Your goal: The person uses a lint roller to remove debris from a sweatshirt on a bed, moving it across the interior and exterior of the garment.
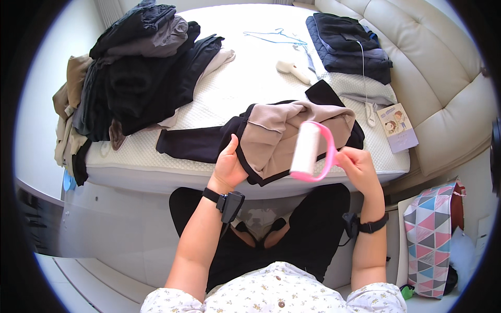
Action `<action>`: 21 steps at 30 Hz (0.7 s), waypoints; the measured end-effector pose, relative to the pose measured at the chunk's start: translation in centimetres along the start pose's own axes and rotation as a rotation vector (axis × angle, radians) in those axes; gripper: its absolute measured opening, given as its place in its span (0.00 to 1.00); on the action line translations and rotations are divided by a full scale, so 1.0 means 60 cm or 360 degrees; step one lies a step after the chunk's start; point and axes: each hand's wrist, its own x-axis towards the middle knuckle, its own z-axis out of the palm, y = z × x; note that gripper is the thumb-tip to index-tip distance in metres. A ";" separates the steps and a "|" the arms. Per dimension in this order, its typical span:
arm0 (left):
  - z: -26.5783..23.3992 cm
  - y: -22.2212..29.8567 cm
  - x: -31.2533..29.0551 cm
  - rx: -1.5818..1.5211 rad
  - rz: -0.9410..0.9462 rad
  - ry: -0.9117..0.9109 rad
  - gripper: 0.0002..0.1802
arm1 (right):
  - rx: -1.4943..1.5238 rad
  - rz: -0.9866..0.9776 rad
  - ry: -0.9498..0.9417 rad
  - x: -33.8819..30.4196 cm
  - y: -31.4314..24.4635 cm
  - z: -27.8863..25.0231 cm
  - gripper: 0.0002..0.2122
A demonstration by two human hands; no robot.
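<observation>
**Lint roller clamped in your right hand, over garment lining at bed's near edge**

Edges first: the bed (240, 73) ends just in front of your knees, and the black garment with beige lining (269, 138) lies at that edge, lower hem reaching past it. Left limit: the clothes pile (141, 83). Far right: the folded dark stack (347, 52), then the padded headboard (433, 68). Booklet (397, 128) sits right of the garment, a bare strip of mattress between them. Most open room is white mattress beyond the garment, between pile and stack; a cream handheld device (292, 69) lies there.

Your right hand (359, 167) has its fingers closed on the pink handle of the lint roller (306, 148). White roll is left of those fingers, over the lining; can't tell if it touches. Your left hand (229, 167) is at the garment's left border, thumb up, other fingers partly hidden; can't tell whether they grip.
</observation>
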 end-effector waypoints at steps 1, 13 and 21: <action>-0.002 0.005 -0.005 0.0013 0.0007 0.0015 0.34 | -0.0122 -0.0156 -0.0057 0.019 -0.016 0.017 0.15; 0.002 -0.002 0.005 -0.0092 0.0072 0.0088 0.35 | -0.0990 -0.0678 -0.0391 0.214 -0.001 0.088 0.23; 0.018 0.003 -0.012 0.0241 0.0023 0.0215 0.30 | -0.1124 -0.0163 0.0127 0.162 0.043 -0.054 0.20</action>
